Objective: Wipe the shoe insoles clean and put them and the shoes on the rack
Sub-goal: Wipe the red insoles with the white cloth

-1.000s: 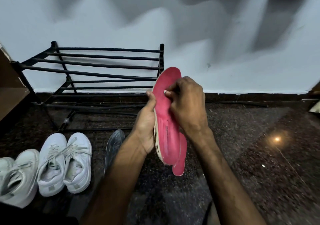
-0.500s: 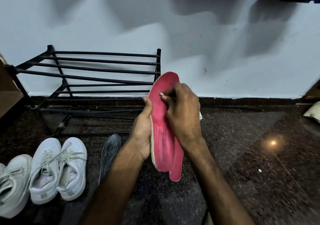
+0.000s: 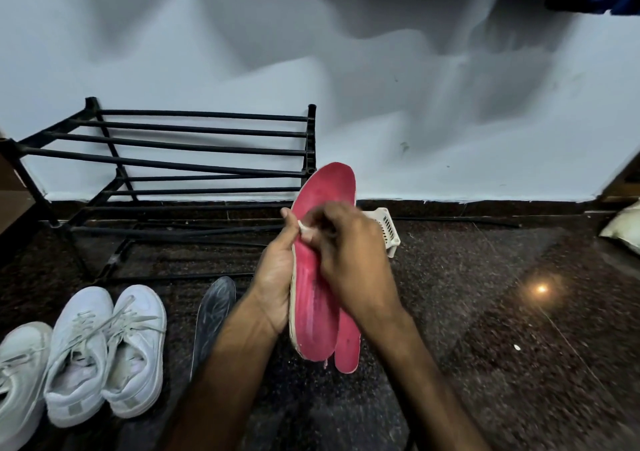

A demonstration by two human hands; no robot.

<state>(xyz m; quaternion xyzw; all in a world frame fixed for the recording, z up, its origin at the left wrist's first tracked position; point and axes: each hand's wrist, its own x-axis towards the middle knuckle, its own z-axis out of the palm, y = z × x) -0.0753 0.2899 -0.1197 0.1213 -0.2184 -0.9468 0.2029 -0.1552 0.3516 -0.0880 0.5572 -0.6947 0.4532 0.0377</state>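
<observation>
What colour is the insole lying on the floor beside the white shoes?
The floor insole is dark grey, almost black, with faint paler streaks; head view.

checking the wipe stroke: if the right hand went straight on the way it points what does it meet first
Probably the thumb of the left hand at the edge of the pink insole: the right hand, pinching a wipe, points left across it; depth unclear.

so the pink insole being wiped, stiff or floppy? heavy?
Probably fairly stiff: the insole has its top end standing free above the left hand that grips it, with no droop. Likely light: one hand carries it. Its edge looks thin, so it may flex where the right hand presses a white wipe.
</observation>
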